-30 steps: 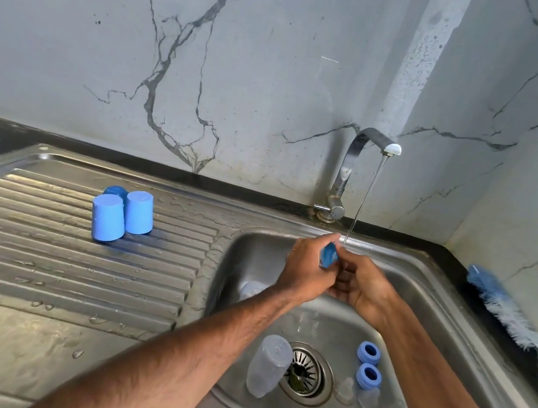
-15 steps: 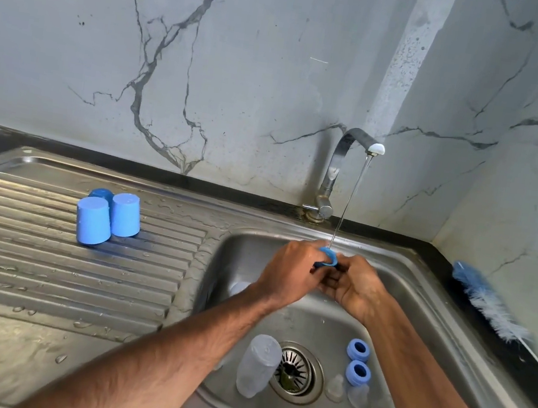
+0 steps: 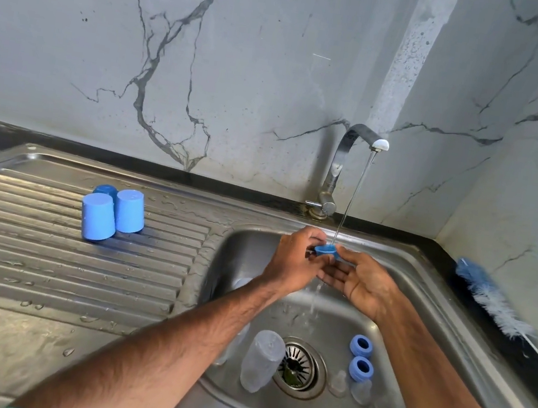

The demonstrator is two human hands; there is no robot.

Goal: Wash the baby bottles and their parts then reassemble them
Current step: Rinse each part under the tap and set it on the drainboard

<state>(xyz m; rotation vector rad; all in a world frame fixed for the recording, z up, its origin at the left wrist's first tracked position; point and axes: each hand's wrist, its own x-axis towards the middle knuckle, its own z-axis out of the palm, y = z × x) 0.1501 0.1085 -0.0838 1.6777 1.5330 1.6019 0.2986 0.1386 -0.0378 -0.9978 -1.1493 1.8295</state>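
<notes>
Under the running tap [image 3: 363,141], both hands hold a blue bottle ring [image 3: 326,250] over the sink basin [image 3: 243,255]. My left hand [image 3: 294,262] pinches the ring's left side. My right hand [image 3: 358,282] has its thumb on the ring's right side, palm up and fingers stretched below. Water falls through the ring. A clear bottle [image 3: 262,360] lies beside the drain [image 3: 298,367]. Two more blue rings [image 3: 360,356] and clear teats [image 3: 362,391] sit right of the drain. Three blue caps [image 3: 110,212] stand upside down on the drainboard [image 3: 45,262].
A blue and white bottle brush [image 3: 489,297] lies on the dark counter at the right, against the marble wall. Another clear bottle [image 3: 242,285] shows partly behind my left forearm. The drainboard is wet with drops.
The ring has turned from edge-on to lying flat under the stream. My right hand has opened out beneath it with the palm up. The view has shifted slightly.
</notes>
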